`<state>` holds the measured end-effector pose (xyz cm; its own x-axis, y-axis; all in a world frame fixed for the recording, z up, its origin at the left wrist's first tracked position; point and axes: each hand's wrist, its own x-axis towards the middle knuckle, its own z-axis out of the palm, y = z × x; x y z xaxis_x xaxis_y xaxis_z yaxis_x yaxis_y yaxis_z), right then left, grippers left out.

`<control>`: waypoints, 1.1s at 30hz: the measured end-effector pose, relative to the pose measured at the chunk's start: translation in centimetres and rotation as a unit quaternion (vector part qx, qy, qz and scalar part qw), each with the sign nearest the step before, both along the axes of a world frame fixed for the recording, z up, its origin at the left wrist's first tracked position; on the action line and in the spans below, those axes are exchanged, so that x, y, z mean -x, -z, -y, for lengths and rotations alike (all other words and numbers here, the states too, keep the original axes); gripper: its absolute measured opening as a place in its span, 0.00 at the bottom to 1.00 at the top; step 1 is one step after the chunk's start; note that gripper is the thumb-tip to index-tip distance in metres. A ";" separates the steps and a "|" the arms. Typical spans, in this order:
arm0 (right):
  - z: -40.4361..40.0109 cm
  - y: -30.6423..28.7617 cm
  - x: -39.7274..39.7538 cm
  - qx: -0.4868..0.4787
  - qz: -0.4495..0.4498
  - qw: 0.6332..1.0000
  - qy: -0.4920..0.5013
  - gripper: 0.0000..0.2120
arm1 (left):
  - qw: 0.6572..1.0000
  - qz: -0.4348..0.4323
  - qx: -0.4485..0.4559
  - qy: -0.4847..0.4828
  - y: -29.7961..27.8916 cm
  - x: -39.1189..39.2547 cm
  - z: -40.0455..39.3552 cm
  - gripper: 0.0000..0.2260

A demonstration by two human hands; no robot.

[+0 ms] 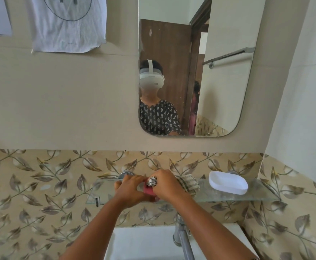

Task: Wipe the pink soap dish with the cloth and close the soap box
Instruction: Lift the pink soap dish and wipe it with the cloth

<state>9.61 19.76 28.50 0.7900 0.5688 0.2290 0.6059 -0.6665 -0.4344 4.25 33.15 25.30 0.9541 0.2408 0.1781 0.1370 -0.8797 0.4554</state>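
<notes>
Head view over a bathroom basin: we have both hands (146, 186) up on the glass shelf (228, 196), closed around the pink soap dish (148, 190), which sits directly at our 12 o'clock. Our left hand (130, 190) curls over the dish from 9 o'clock, fingers wrapped around its near and left edges to steady it. Our right hand (167, 184) comes in from 3 o'clock, fist bunched on the striped cloth (152, 181), pressing a wad of it into the dish. More of the cloth trails out behind the right hand toward 2 o'clock along the shelf. The white soap box lid (228, 182) lies open-side up at 2 o'clock, well apart from the dish, its long axis running along the shelf; we judge the right hand the nearer one to fetch it once the wiping is done. Only a sliver of pink shows between our hands, so we cannot make out the dish's long axis, its inside, or whether any soap is in it. Below us, the tap (181, 239) and basin (144, 244) are cut off by the frame's lower edge.
</notes>
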 end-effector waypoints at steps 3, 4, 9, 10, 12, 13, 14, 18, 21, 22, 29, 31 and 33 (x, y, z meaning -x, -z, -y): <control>-0.4 0.4 0.1 -0.002 0.040 0.998 0.045 0.05 | 1.000 0.002 -0.004 -0.001 0.1 0.0 0.1 0.38; -0.5 0.6 0.0 0.000 0.050 0.997 0.051 0.06 | 1.000 0.000 -0.003 0.000 0.1 0.0 0.1 0.38; -0.1 0.2 0.1 -0.011 0.016 1.000 0.023 0.04 | 1.000 -0.002 0.003 0.004 0.2 -0.2 0.0 0.38; 0.1 0.0 0.1 -0.012 0.003 1.000 0.008 0.04 | 1.000 -0.002 0.006 0.005 0.2 -0.2 0.0 0.38; 0.5 -0.1 0.3 -0.007 -0.017 1.000 -0.021 0.08 | 1.000 -0.002 0.010 0.008 0.2 -0.2 -0.1 0.38; 0.6 -0.2 0.4 -0.005 -0.025 0.999 -0.031 0.09 | 1.000 -0.002 0.012 0.009 0.2 -0.2 -0.1 0.38; 0.8 -0.2 0.4 -0.006 -0.031 0.999 -0.038 0.10 | 1.000 -0.002 0.012 0.011 0.3 -0.2 -0.1 0.38; 0.8 -0.1 0.6 -0.012 -0.021 0.999 -0.039 0.11 | 1.000 -0.001 0.008 0.018 0.4 -0.3 -0.2 0.38; 0.0 0.4 1.0 -0.029 0.011 1.000 0.004 0.07 | 1.000 -0.005 0.019 0.020 0.2 -0.2 -0.2 0.41; -0.2 0.5 1.2 -0.030 0.028 0.999 0.023 0.06 | 1.000 -0.006 0.020 0.020 0.2 -0.2 -0.2 0.43; -0.5 0.2 1.2 0.060 0.102 0.989 0.086 0.08 | 1.000 -0.017 0.019 0.010 -0.1 -0.1 0.2 0.43; -0.1 -0.1 1.0 0.106 0.119 0.981 0.108 0.11 | 1.000 -0.018 0.009 0.006 0.0 -0.1 0.3 0.40; 0.4 -0.5 0.8 0.137 0.133 0.974 0.119 0.12 | 1.000 -0.022 0.003 0.003 0.0 -0.1 0.3 0.38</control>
<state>8.79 19.41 28.97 0.8400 0.4455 0.3097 0.4870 -0.8707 -0.0686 4.39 32.89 25.31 0.9626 0.2350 0.1346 0.1509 -0.8780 0.4542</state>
